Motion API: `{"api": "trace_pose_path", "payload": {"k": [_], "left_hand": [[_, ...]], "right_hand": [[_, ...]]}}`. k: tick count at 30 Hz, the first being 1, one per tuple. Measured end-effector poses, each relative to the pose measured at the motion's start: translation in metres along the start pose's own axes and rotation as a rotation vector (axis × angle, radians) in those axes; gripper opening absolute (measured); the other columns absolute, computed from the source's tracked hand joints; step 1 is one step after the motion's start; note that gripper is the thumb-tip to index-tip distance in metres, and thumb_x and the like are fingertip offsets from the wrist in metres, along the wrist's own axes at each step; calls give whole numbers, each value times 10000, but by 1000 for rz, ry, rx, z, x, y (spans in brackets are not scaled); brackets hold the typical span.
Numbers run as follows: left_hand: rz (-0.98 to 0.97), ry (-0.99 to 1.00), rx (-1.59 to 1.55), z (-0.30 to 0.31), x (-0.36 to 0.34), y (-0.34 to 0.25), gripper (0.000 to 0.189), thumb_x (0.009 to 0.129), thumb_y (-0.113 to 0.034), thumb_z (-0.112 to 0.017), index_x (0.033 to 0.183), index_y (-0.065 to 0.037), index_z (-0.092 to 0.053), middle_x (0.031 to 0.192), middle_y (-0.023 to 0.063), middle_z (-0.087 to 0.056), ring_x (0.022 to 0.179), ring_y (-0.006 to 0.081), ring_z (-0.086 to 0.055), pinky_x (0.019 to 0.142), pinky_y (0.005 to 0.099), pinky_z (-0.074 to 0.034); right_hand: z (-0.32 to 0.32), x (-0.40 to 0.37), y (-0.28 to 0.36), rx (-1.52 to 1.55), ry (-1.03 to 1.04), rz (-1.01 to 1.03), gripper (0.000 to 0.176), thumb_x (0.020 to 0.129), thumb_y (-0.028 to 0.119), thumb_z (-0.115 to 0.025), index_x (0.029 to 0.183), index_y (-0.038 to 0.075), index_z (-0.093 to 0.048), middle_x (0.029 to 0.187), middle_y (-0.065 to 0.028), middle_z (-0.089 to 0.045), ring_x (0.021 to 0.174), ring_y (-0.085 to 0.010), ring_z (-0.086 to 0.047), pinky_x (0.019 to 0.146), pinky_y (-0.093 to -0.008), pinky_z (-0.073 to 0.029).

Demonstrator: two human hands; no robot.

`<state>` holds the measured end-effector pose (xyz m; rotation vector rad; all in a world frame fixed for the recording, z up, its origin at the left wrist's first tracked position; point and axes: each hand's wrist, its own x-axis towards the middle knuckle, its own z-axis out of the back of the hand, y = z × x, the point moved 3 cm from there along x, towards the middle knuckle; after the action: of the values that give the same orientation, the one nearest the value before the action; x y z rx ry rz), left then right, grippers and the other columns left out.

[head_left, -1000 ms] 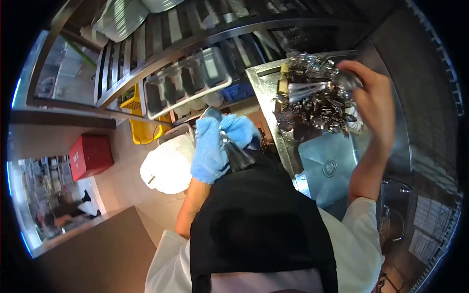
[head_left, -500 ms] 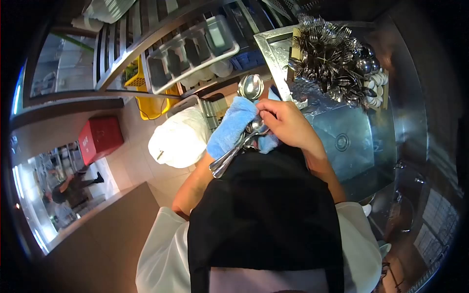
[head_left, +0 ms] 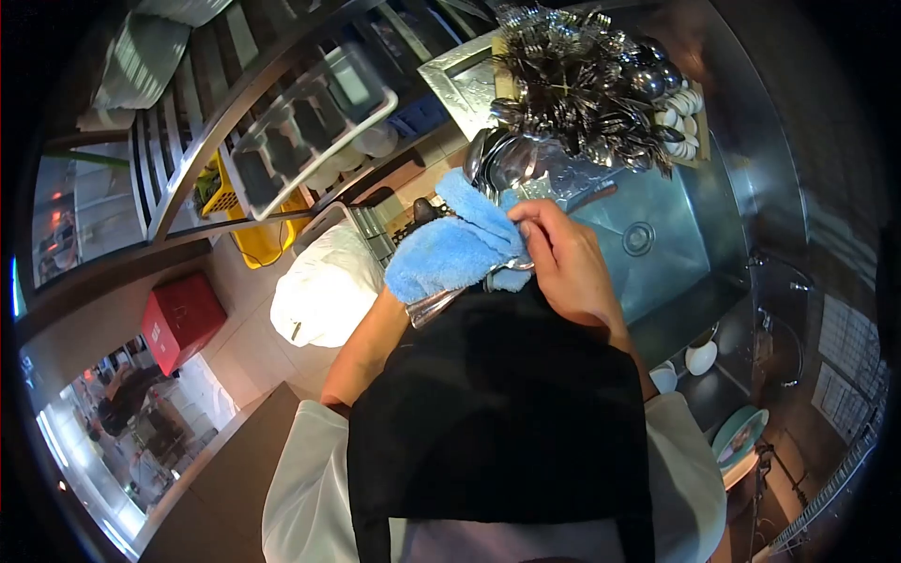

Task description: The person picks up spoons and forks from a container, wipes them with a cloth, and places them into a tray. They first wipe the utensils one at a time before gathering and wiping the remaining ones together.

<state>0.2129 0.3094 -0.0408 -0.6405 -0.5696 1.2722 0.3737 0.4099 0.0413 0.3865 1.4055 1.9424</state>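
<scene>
A blue cloth (head_left: 446, 253) is bunched around several metal utensils in front of the black apron. Their handles (head_left: 434, 307) stick out at the cloth's lower left. My left hand (head_left: 394, 305) is wrapped in the cloth and holds it from the left; its fingers are hidden, and only the wrist side shows. On the right, my right hand (head_left: 568, 258) is closed, thumb and fingers pinching the cloth's upper right edge. Beyond the cloth, large spoons (head_left: 483, 155) lie by the metal counter edge.
Forks and spoons (head_left: 591, 84) are heaped beside white spoons (head_left: 680, 122) above the sink (head_left: 666, 225). At left are a utensil tray (head_left: 310, 131), a white bag (head_left: 328, 286), a yellow basket (head_left: 263, 242) and a red box (head_left: 183, 319). A person (head_left: 127, 394) is far left.
The view has shifted. The spoon bowl that stuck up past the cloth no longer shows there. The cloth now covers more of the utensils, and my right hand has stayed at its right edge.
</scene>
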Motion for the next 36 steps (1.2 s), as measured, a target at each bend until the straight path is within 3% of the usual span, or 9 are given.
{"api": "trace_pose_path", "payload": {"k": [7, 13, 16, 19, 23, 29, 32, 34, 36], "left_hand": [[122, 107, 442, 37, 45, -35, 316, 968, -213, -601, 1258, -123, -691, 1147, 104, -738, 981, 281, -725, 805, 352, -577], [10, 29, 507, 40, 11, -15, 357, 947, -160, -622, 1275, -24, -580, 1033, 166, -685, 936, 302, -690, 854, 383, -536], [262, -101, 132, 49, -6, 0, 501, 859, -224, -744, 1300, -40, -590, 1078, 154, -701, 955, 298, -692, 865, 377, -543], [486, -83, -15, 62, -18, 5, 497, 839, -227, -792, 1282, -70, -630, 1109, 137, -717, 981, 275, -693, 865, 369, -549], [261, -6, 251, 57, -19, 21, 414, 862, -177, -746, 1243, -36, -669, 1081, 133, -747, 929, 302, -699, 870, 382, -555], [449, -508, -1198, 70, 24, -39, 189, 927, -145, -724, 1050, -14, -666, 933, 67, -687, 862, 152, -646, 757, 290, -528], [40, -354, 364, 76, 36, -59, 230, 977, -129, -693, 1169, -21, -628, 1043, 65, -677, 902, 143, -661, 735, 289, -565], [112, -582, -1383, 30, 22, -8, 297, 986, -142, -693, 1236, -8, -605, 1055, 81, -689, 886, 158, -692, 713, 286, -592], [267, -547, -1236, 22, 6, -3, 318, 976, -126, -700, 1252, 5, -610, 1048, 96, -698, 819, 162, -707, 650, 296, -598]], "right_hand": [[38, 7, -17, -4, -121, 113, 183, 1018, 2, -530, 1166, 39, -632, 970, -172, -700, 780, -333, -661, 738, -382, -513], [73, 35, -11, 54, -14, 164, 548, 959, -96, -504, 1451, 133, -587, 1378, -138, -669, 1243, -300, -668, 977, -340, -519], [63, 53, -31, -83, 110, 279, 512, 958, -123, -491, 1419, 64, -613, 1292, -86, -713, 997, -124, -642, 875, -267, -507], [62, 65, -41, -29, 208, 184, 406, 978, -59, -529, 1360, 24, -640, 1239, -97, -721, 1049, -171, -668, 929, -291, -506], [49, 65, -55, 182, 223, 128, 223, 1022, 8, -536, 1207, 0, -660, 1070, -74, -720, 915, -134, -670, 838, -264, -518], [1, 44, -52, 663, -67, -144, 155, 1007, 10, -537, 1117, 23, -646, 903, -22, -695, 748, -59, -614, 614, -225, -458], [-16, 36, -49, 761, -203, -113, 164, 1011, 16, -535, 1138, 20, -639, 928, -39, -710, 737, -71, -619, 615, -232, -463], [-25, 33, -45, 773, -202, -166, 177, 1015, 9, -523, 1157, 8, -628, 944, -57, -713, 738, -92, -627, 620, -243, -467], [-39, 29, -49, 894, -139, -218, 181, 1016, 6, -519, 1167, -6, -619, 960, -73, -712, 743, -111, -638, 634, -253, -470]]}}
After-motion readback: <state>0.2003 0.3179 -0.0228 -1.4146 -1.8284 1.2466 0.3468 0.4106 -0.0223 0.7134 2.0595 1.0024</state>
